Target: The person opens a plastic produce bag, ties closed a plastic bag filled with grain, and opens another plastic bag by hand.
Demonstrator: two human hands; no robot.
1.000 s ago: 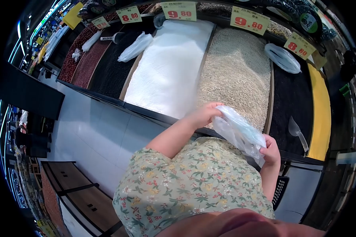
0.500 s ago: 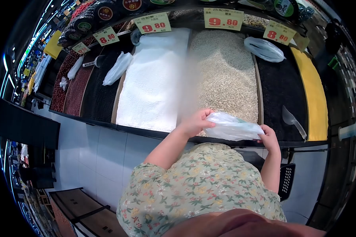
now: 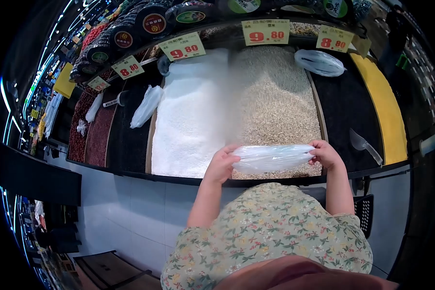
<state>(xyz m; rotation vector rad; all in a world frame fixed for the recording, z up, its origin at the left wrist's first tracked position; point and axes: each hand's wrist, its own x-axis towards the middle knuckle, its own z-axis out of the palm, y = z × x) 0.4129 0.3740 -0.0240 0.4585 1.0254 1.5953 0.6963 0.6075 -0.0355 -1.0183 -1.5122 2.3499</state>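
A clear plastic bag (image 3: 274, 158) is stretched level between my two hands, above the front edge of a bin of beige grain (image 3: 275, 92). My left hand (image 3: 221, 164) pinches its left end, thumb along the top side. At the other end, the fingers of my right hand (image 3: 325, 154) are closed on the bunched plastic. To the left of the beige grain lies a bin of white grain (image 3: 188, 111); to the right is a bin of black grain (image 3: 345, 113), with a clear scoop (image 3: 365, 145) resting on it.
Other plastic bags lie on the bins, one at the back right (image 3: 320, 63) and one on the left dark grain (image 3: 147, 106). Yellow grain (image 3: 386, 116) fills the far right bin. Price signs (image 3: 266, 32) and round-lidded jars (image 3: 154, 21) line the back. A stool (image 3: 365, 212) stands right of me.
Both hands have drawn the bag straighter and more level, my left hand moving left and slightly down. My view has shifted, so the bins sit lower in the picture.
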